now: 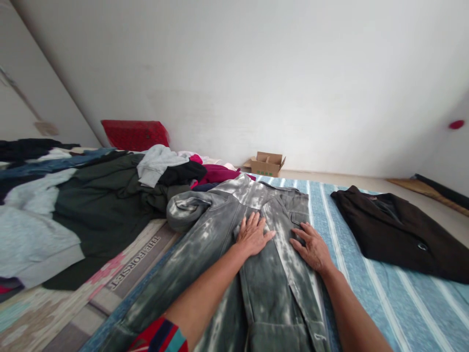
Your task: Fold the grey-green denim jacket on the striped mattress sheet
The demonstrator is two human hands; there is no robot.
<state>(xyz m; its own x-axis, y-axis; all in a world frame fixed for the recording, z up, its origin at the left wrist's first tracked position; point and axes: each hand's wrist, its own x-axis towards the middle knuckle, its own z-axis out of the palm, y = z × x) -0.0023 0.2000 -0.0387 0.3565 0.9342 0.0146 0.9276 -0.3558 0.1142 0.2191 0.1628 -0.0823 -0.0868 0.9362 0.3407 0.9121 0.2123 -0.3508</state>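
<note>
A grey, washed-out denim jacket (216, 230) lies spread on a blue striped sheet (384, 293). My left hand (252, 234) rests flat on the middle of the jacket, fingers apart. My right hand (311, 247) lies flat beside it on the jacket's right front panel, near a chest pocket. Neither hand holds anything. One sleeve (186, 208) is bunched up at the jacket's left.
A dark brown coat (395, 230) lies on the sheet at the right. A heap of clothes (91, 195) covers the left side. A red box (134, 134) and a small cardboard box (266, 164) stand by the white wall. A patterned mat (139, 259) lies at the lower left.
</note>
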